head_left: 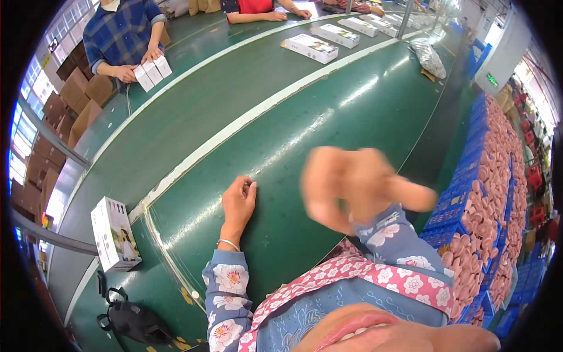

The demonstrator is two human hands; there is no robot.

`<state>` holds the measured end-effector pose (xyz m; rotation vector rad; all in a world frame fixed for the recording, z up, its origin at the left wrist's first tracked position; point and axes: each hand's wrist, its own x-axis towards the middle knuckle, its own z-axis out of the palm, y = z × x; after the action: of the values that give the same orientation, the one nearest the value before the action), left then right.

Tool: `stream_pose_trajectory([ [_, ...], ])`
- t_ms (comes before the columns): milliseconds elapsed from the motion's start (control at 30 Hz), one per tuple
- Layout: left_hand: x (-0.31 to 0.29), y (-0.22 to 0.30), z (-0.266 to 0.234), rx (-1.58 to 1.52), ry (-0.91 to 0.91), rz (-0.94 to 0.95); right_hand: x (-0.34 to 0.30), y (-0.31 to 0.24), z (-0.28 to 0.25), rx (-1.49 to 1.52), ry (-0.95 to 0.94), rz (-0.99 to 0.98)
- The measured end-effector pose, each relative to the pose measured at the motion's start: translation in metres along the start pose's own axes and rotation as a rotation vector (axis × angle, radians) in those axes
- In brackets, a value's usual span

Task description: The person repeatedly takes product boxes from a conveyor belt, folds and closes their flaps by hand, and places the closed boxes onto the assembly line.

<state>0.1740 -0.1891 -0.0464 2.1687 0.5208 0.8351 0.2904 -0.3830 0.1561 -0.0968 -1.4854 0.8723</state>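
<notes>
My left hand (pixel 239 202) rests on the green tabletop (pixel 275 199) with its fingers curled in; I see nothing in it. A thin bracelet (pixel 229 244) circles that wrist. Raised over the table and close to the view, my right hand (pixel 352 185) is smeared by motion. Its fingers seem bent and the thumb juts to the right, but whether it grips anything is unclear. Both forearms wear blue flowered sleeves. Left of my left hand, apart from it, a white printed carton (pixel 114 234) stands beside the pale dividing strip.
A black bag (pixel 138 322) lies at lower left. Blue crates (pixel 448 202) of pink pieces (pixel 489 193) are stacked at right. Flat cartons (pixel 311 48) line the conveyor (pixel 193 117); a silvery bag (pixel 427 57) lies far right. Across it, a person (pixel 123 38) handles small white boxes (pixel 153 73).
</notes>
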Motion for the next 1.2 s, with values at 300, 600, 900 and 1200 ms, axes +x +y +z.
stream_pose_trajectory([
  [300,-0.001,0.002,-0.001,0.081,-0.035,-0.103,0.040,-0.040,0.030,0.096,-0.250,-0.132],
  [600,-0.008,-0.001,-0.006,0.081,-0.033,-0.126,0.059,-0.049,0.034,0.118,-0.522,0.027],
  [900,-0.007,-0.002,-0.009,0.070,-0.036,-0.131,0.043,-0.034,0.036,0.193,-0.412,-0.115],
  [1200,-0.007,-0.001,-0.005,0.089,-0.011,-0.105,0.012,-0.037,0.013,0.056,-0.813,0.138],
])
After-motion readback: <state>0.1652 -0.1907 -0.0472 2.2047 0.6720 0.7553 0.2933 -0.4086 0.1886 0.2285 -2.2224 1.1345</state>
